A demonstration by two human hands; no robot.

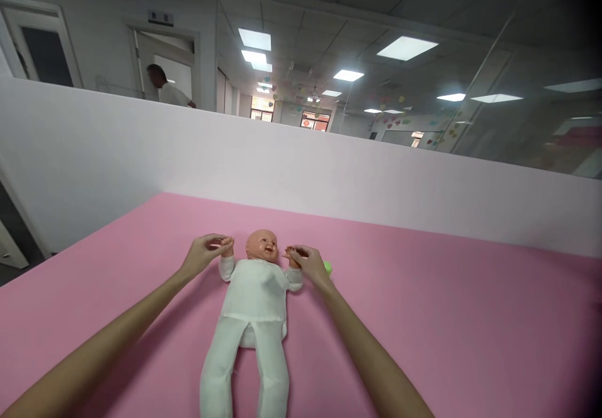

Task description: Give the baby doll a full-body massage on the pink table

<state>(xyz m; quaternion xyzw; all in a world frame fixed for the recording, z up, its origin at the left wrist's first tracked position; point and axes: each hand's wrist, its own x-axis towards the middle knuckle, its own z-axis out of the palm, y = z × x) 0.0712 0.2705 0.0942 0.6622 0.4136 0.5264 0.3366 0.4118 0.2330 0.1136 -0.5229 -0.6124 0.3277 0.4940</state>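
A baby doll [256, 289] with a white cloth body lies on its back on the pink padded surface [399, 305], head away from me and legs toward me. Both of its arms are bent up beside its head. My left hand [203, 255] pinches the doll's hand on the left side between thumb and fingers. On the other side, my right hand [310, 262] is closed on the doll's other hand. Just behind my right hand, a small bright green object [328, 268] shows in part; its kind is hidden.
A low white wall [329, 173] runs along the far edge of the pink surface, with a glass pane [399, 92] above it. Beyond the wall at the left, a person in a white top [173, 94] is by an open doorway. Dark floor shows at the far left.
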